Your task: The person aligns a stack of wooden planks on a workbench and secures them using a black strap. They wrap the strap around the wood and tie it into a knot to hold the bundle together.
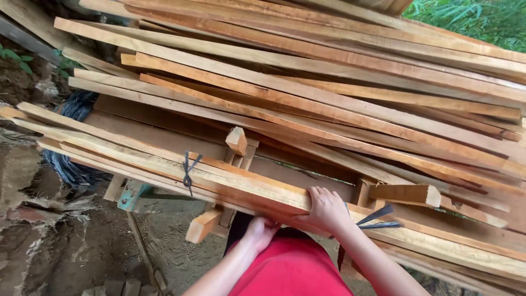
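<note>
Head view: I see bundle of wooden slats [164,164] tied with dark strap [188,171], running 10 to 4 o'clock across frame. My right hand [327,209] lies on top near edge, fingers curled over it. My left hand [259,231] grips from beneath, at 7 o'clock of right. Loose plank pile [339,71] at 12 o'clock. Red garment [290,268] at 6.

Rough-sawn matt wood slats [246,186], perhaps plastic ties [188,171]
</note>
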